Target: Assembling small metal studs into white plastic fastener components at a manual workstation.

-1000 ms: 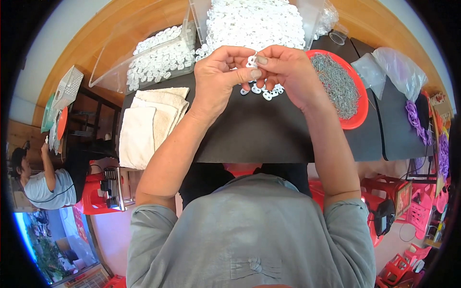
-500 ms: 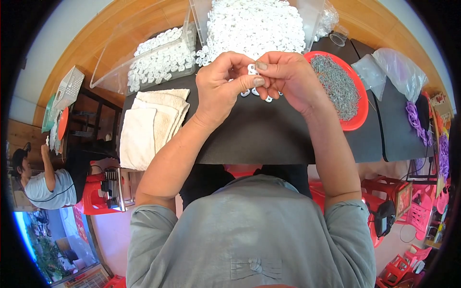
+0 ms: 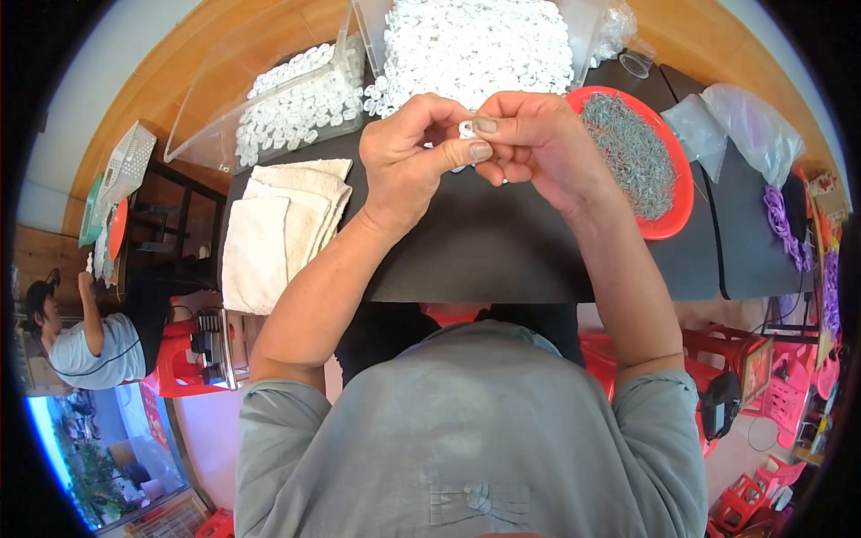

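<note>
My left hand and my right hand meet above the dark table. Between their thumbs and fingertips is a small white plastic piece with a round hole, and both hands pinch it. My fingers cover its lower part. Just behind them rises a large heap of white plastic pieces in a clear bin. To the right of my right hand stands a red basin full of thin grey metal pins or screws, too small to tell which. A few loose white pieces are partly hidden under my fingers.
Folded cream towels lie at the table's left. Behind them, a clear tray holds more white pieces. Plastic bags and purple cord are at the right. A person sits at the far left.
The white piece has turned or slipped lower between my fingertips, so less of it shows. Both hands stay in nearly the same place; loose pieces beneath them are more hidden.
</note>
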`<state>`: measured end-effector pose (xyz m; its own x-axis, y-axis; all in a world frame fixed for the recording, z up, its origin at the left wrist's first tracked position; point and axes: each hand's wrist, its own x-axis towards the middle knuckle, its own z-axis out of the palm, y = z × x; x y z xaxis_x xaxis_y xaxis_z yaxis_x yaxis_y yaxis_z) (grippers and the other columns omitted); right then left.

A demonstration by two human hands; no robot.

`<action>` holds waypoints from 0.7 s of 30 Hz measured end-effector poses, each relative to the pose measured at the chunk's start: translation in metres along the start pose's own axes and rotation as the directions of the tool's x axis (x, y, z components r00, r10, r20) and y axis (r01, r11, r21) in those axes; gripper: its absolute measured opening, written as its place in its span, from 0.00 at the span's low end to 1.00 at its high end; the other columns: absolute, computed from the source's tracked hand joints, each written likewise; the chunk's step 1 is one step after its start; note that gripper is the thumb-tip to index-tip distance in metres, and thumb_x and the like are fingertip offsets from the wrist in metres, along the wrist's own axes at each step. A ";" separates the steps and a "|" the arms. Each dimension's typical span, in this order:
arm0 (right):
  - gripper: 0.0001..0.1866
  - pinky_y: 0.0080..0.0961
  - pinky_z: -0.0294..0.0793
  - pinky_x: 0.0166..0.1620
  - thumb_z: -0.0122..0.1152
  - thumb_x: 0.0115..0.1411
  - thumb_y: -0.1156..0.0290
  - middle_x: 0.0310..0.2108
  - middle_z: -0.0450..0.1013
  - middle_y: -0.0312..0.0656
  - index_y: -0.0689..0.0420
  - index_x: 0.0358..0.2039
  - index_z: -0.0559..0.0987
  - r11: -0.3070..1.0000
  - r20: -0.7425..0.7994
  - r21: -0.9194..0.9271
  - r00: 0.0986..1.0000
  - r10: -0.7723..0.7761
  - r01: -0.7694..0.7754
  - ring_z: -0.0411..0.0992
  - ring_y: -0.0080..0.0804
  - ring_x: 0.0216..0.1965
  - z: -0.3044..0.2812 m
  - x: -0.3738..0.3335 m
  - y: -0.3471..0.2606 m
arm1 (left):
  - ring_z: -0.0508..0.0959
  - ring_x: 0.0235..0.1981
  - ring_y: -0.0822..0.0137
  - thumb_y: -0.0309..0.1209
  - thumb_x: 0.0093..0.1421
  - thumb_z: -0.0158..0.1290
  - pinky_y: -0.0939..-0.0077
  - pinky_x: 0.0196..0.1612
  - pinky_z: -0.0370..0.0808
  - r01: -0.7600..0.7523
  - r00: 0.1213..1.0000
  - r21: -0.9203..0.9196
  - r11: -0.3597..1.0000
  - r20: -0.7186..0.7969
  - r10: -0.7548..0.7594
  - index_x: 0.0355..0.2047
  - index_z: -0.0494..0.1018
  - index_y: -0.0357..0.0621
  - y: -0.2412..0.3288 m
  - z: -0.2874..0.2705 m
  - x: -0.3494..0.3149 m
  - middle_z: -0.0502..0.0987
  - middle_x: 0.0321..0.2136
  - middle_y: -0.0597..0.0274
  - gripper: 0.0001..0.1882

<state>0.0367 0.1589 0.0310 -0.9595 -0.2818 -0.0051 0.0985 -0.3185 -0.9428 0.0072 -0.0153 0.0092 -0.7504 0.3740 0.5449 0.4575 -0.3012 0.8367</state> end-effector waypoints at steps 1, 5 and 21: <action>0.09 0.12 0.57 0.18 0.57 0.61 0.71 0.21 0.72 0.39 0.64 0.29 0.74 1.000 0.000 0.002 1.000 0.000 0.000 0.70 0.23 0.18 0.000 0.000 0.000 | 0.74 0.26 0.76 0.20 0.50 0.63 0.85 0.27 0.71 -0.020 1.000 0.012 1.000 -0.008 0.020 0.33 0.75 0.36 -0.001 0.000 -0.001 0.76 0.27 0.64 0.10; 0.09 0.11 0.57 0.18 0.57 0.61 0.71 0.21 0.71 0.38 0.64 0.28 0.74 0.999 0.061 0.045 0.998 0.016 -0.018 0.71 0.23 0.19 0.001 -0.002 0.000 | 0.74 0.26 0.76 0.20 0.51 0.63 0.85 0.28 0.71 -0.118 0.993 0.157 0.980 0.031 0.115 0.33 0.75 0.36 -0.005 -0.008 -0.002 0.76 0.27 0.64 0.10; 0.09 0.19 0.65 0.27 0.60 0.58 0.67 0.22 0.73 0.35 0.60 0.33 0.80 0.564 -0.273 -0.825 0.895 -0.352 -0.030 0.69 0.20 0.24 -0.049 -0.034 -0.035 | 0.77 0.25 0.72 0.25 0.55 0.58 0.81 0.26 0.72 0.147 0.878 0.583 0.799 -0.448 0.166 0.38 0.77 0.35 0.070 -0.100 0.094 0.79 0.27 0.57 0.10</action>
<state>0.0529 0.2240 0.0480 -0.9658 0.1070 0.2360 -0.1334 0.5755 -0.8068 -0.0785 -0.0890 0.1136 -0.7971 -0.1146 0.5929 0.5337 0.3257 0.7805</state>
